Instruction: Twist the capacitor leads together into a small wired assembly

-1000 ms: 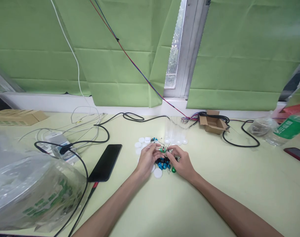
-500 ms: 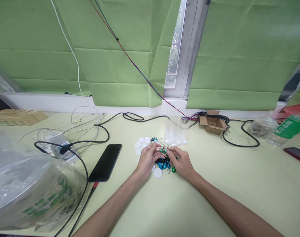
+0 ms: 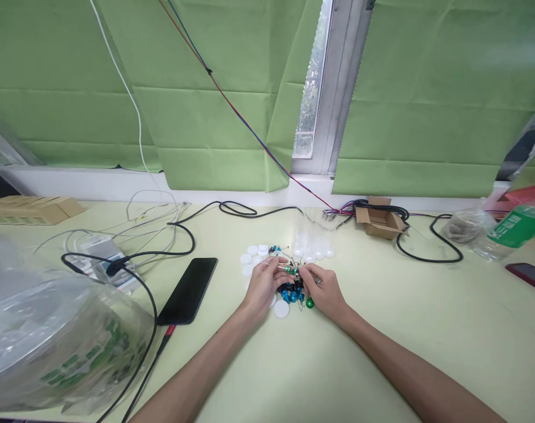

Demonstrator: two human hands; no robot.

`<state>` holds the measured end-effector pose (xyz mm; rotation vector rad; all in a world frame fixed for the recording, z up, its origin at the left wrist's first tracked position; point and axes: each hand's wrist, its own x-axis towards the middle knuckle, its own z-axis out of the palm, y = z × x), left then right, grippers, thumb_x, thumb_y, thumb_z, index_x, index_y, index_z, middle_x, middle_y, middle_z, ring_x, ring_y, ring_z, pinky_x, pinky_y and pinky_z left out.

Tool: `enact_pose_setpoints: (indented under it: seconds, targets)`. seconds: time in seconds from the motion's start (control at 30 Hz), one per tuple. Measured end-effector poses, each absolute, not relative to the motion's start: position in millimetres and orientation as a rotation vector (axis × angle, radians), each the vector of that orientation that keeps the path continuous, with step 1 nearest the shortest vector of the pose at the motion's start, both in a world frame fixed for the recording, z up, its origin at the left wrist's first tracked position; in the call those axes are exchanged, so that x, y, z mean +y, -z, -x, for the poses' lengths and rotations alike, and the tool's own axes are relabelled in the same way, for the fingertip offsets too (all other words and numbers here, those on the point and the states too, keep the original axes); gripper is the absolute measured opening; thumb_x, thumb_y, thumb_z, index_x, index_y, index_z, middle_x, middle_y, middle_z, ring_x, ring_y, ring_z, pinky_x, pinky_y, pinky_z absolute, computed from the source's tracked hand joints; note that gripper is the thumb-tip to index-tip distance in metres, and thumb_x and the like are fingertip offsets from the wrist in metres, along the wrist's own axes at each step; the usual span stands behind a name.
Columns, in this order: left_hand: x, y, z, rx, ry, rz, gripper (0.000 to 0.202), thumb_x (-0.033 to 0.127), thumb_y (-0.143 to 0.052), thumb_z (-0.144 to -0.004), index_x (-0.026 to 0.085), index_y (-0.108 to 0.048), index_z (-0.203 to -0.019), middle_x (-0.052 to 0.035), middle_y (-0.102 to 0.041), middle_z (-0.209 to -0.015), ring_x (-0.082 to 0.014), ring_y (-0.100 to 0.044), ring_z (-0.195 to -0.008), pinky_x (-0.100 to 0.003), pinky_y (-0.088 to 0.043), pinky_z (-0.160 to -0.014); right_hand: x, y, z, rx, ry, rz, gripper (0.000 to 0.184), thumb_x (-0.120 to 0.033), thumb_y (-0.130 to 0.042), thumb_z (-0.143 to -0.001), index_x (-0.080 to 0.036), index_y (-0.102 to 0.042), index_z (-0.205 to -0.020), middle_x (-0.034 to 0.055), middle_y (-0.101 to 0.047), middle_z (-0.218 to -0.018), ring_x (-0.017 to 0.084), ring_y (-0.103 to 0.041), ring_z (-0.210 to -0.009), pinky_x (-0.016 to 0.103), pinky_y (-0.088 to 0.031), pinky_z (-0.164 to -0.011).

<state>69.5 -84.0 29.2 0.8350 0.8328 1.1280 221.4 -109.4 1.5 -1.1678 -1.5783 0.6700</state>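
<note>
My left hand is closed in a pinch on a thin metal piece with shiny green ends. At its green end, the fingers of my right hand are pinched together, touching the same piece. Its exact kind is too small to tell. Below and between my hands lies a pile of small blue and black parts with thin metal wires, partly hidden by my fingers. A green ball-shaped part rests beside my right hand. White round discs lie around my left hand.
Clear plastic tubes lie behind the pile, near an open cardboard box. A black phone, a power strip, cables and a large plastic bag are at left. A bottle and another phone are at right.
Almost nothing differs. The green-ended piece and my right fingers have shifted very slightly; both hands keep their pinch.
</note>
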Motion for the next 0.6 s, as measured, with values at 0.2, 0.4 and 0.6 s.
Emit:
enact_pose_setpoints:
  seconds: [0.2,0.4,0.6]
  targets:
    - [-83.4,-30.7,-68.7,0.83,-1.134,-0.822,0.016,0.027,-0.057,-0.088,0.012,-0.061,-0.083,-0.0062,-0.065,-0.064,-0.0142,-0.064,-0.059,-0.024,-0.054,-0.063,-109.6,-0.7,-221.4,-1.554,-0.666,1.175,0.036,-0.045,-0.046,-0.095,-0.018,-0.059,-0.074,-0.0034,-0.05,-0.051,0.012,-0.048,-0.047,0.025,-0.041,-0.052]
    - [-83.3,-29.7,-68.6,0.823,-1.146,-0.831,0.015,0.027,-0.06,-0.085,0.012,-0.062,-0.082,-0.005,-0.065,-0.065,-0.014,-0.064,-0.058,-0.024,-0.054,-0.063,-112.2,2.2,-222.3,-1.571,-0.627,1.155,0.022,-0.041,-0.052,-0.092,-0.019,-0.054,-0.095,-0.0062,-0.051,-0.052,0.013,-0.05,-0.049,0.025,-0.042,-0.054]
    - [-82.8,-28.9,-68.5,0.824,-1.153,-0.831,0.016,0.029,-0.063,-0.083,0.013,-0.063,-0.08,-0.0042,-0.064,-0.062,-0.0134,-0.063,-0.056,-0.024,-0.053,-0.062,-112.1,3.8,-223.7,-1.628,-0.595,1.121,0.019,-0.038,-0.053,-0.092,-0.02,-0.052,-0.098,-0.0067,-0.051,-0.054,0.013,-0.05,-0.052,0.026,-0.043,-0.059]
